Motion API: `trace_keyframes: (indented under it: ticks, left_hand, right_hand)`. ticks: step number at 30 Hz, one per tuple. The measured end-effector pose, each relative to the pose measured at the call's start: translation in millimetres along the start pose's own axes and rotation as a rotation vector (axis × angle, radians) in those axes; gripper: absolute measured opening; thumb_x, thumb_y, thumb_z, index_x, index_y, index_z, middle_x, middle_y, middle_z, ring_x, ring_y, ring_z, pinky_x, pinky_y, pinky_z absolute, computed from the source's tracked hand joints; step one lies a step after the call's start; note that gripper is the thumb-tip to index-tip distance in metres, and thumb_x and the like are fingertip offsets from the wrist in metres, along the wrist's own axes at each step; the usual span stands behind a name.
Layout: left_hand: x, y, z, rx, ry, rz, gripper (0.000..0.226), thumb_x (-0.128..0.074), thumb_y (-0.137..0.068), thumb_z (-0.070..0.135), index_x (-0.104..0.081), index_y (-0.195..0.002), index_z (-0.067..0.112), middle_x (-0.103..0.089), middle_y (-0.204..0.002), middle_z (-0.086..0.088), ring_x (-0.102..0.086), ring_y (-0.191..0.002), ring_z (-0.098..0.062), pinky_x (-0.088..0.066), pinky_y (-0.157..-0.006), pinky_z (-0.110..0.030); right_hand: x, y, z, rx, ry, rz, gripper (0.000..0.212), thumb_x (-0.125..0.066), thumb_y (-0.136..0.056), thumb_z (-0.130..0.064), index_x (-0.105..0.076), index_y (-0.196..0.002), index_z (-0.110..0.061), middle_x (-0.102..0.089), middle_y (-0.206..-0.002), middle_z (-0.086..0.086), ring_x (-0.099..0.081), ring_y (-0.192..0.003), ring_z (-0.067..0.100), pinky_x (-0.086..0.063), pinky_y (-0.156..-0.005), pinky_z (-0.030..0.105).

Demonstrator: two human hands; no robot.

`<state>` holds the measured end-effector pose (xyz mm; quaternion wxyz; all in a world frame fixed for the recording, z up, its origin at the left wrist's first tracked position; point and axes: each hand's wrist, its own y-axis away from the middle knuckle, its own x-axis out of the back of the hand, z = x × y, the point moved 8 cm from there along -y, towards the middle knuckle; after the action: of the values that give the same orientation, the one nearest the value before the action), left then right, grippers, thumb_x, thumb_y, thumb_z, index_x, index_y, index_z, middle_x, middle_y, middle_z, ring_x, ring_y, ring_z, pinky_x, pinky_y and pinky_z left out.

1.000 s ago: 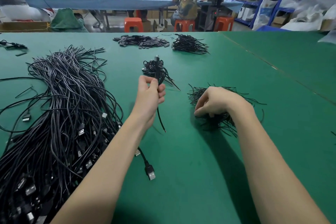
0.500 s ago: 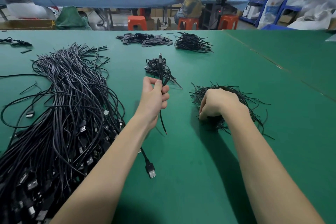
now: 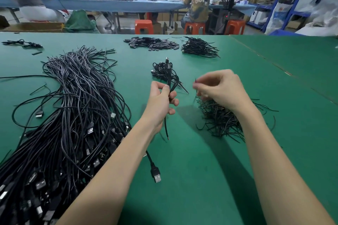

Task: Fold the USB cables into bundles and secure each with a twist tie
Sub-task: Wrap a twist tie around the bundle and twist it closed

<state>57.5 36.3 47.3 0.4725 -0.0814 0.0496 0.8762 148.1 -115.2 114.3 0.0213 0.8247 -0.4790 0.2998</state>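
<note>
Head view: folded USB cable point(image 3: 171, 86) is gripped upright in the left hand point(image 3: 160, 101), fingers curled round the bundle, one end hanging below the fist and its plug point(image 3: 156, 175) lying on the green surface point(image 3: 201, 179). Right hand point(image 3: 222, 88) is raised above the twist tie pile point(image 3: 222, 120), fingertips pinching one twist tie point(image 3: 196, 84). Both forearms extend forward. Loose cable heap point(image 3: 64, 124) lies to the left.
</note>
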Motion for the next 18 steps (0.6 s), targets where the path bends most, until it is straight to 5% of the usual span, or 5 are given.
trace_keyframes:
  ticks: [4,9,14,18]
  left_hand:
    - [-4.2,-0.2,0.5,0.007,0.031,-0.032,0.016,-0.034,-0.108,0.017,-0.032,-0.092,0.02,-0.045,-0.071,0.003,-0.03,-0.048,-0.006,-0.021,-0.039,-0.015]
    - [-9.9,2.0,4.0,0.009,0.119,-0.041,0.017,-0.036,-0.108,0.016,-0.036,-0.091,0.017,-0.048,-0.07,0.001,-0.032,-0.047,-0.004,-0.023,-0.038,-0.014]
    - [-7.3,3.1,7.9,0.026,0.227,-0.045,0.019,-0.038,-0.107,0.011,-0.041,-0.088,0.013,-0.046,-0.068,0.002,-0.033,-0.048,-0.006,-0.021,-0.037,-0.015]
    - [-9.4,3.7,7.7,0.042,0.21,-0.066,0.018,-0.038,-0.108,0.014,-0.04,-0.09,0.014,-0.051,-0.065,0.003,-0.032,-0.048,-0.006,-0.021,-0.037,-0.015]
  right_hand:
    - [3.0,3.5,-30.8,0.237,-0.485,0.171,0.008,-0.077,-0.086,-0.001,-0.076,-0.094,0.002,-0.078,-0.082,0.011,-0.076,-0.078,0.023,-0.061,-0.071,0.031]
    - [-21.2,15.3,-42.3,0.409,-0.289,0.265,0.008,-0.081,-0.082,-0.003,-0.081,-0.088,-0.009,-0.079,-0.089,-0.003,-0.074,-0.083,0.007,-0.058,-0.066,0.025]
    - [-37.4,19.1,-36.1,0.536,-0.079,0.188,0.012,-0.081,-0.079,0.003,-0.081,-0.087,-0.006,-0.078,-0.093,0.003,-0.073,-0.093,0.012,-0.055,-0.088,0.023]
    - [-31.5,14.2,-34.3,0.444,-0.317,0.227,0.012,-0.08,-0.081,0.003,-0.081,-0.089,-0.007,-0.079,-0.094,0.002,-0.075,-0.089,0.013,-0.057,-0.084,0.024]
